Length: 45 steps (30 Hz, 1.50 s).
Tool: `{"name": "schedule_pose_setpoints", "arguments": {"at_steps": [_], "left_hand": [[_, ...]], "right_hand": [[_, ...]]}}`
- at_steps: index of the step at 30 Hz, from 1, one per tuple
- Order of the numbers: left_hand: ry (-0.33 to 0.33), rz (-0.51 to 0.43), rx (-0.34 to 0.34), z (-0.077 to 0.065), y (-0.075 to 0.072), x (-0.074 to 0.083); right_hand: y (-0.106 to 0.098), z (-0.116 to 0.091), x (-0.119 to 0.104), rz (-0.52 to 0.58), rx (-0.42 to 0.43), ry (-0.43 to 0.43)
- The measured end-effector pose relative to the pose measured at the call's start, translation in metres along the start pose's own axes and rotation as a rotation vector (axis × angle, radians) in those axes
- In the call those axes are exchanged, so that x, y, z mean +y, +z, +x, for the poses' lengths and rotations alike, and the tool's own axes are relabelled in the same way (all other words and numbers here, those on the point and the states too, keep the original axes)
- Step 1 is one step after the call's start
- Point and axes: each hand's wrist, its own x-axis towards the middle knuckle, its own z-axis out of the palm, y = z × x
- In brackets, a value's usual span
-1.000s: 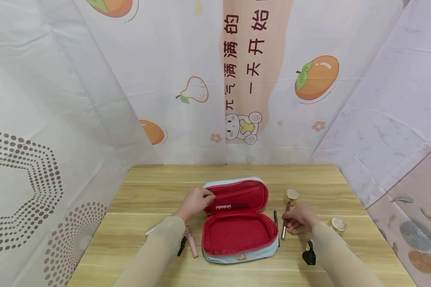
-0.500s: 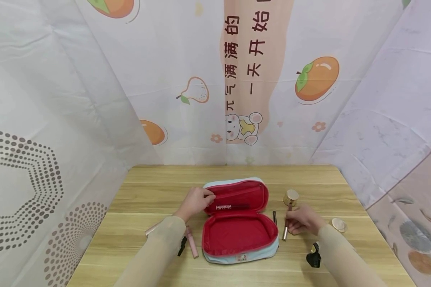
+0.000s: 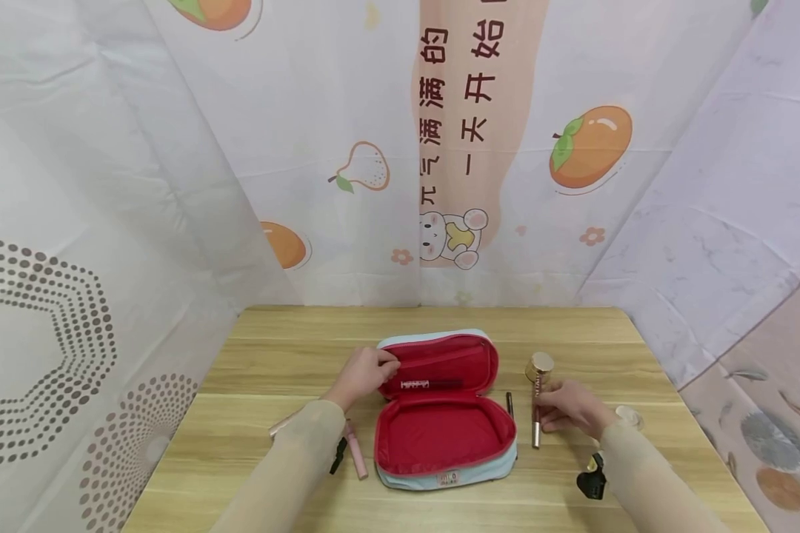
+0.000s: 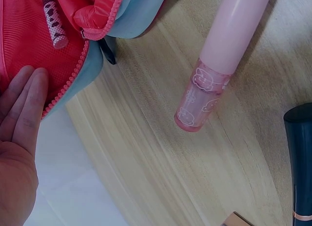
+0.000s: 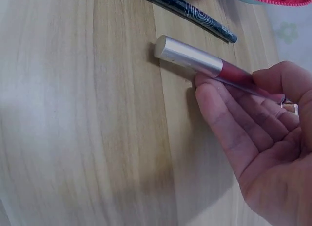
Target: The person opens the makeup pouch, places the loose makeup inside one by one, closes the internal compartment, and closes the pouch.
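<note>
A light-blue makeup bag (image 3: 445,474) with red lining lies unzipped, its lid (image 3: 450,354) raised at the back. My left hand (image 3: 363,377) holds the lid's left edge; in the left wrist view several fingers (image 4: 29,106) lie along the red lining, the thumb hidden. A dark tube with a patterned end (image 4: 54,26) sits inside the lid. To the bag's right, my right hand (image 3: 570,407) pinches a lip gloss tube (image 5: 195,58) with a silver cap and reddish body, thumb on one side and fingers beneath. The cap end points toward me, close over the table.
A black eyeliner pen (image 5: 195,14) lies between bag and right hand. A gold-sided jar (image 3: 540,364) stands behind that hand; another jar (image 3: 630,416) and a black item (image 3: 592,481) are by the right sleeve. Left of the bag lie a pink tube (image 4: 214,65) and a black item (image 4: 302,158).
My right hand has moved slightly right with the lip gloss tube, away from the bag and eyeliner pen, and the tube has turned more upright in view. The left hand stays on the lid.
</note>
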Motion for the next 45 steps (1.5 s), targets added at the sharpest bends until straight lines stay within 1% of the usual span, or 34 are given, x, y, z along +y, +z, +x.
{"name": "schedule_pose_setpoints", "arguments": {"at_steps": [8,14,23,26,29,37,45], "left_hand": [[0.009,0.002,0.0,0.0,0.0,0.001],[0.014,-0.006,0.006,-0.001,0.0,0.0],[0.027,0.009,0.004,-0.001,-0.001,0.0],[0.029,0.008,0.004,-0.001,0.0,-0.001],[0.016,0.001,0.001,0.0,0.0,-0.001],[0.001,0.003,-0.003,-0.001,0.0,0.0],[0.018,0.005,0.001,-0.002,0.0,-0.001]], "right_hand": [[-0.008,-0.002,0.003,0.052,-0.04,-0.034],[-0.014,0.0,0.003,0.101,-0.064,-0.035],[-0.014,0.0,-0.003,0.143,-0.084,-0.068],[-0.012,0.0,-0.008,0.153,-0.085,-0.084],[-0.01,-0.001,-0.013,0.165,-0.089,-0.099],[-0.002,0.0,-0.026,0.216,-0.106,-0.114],[0.018,0.008,-0.044,0.268,-0.115,-0.161]]}}
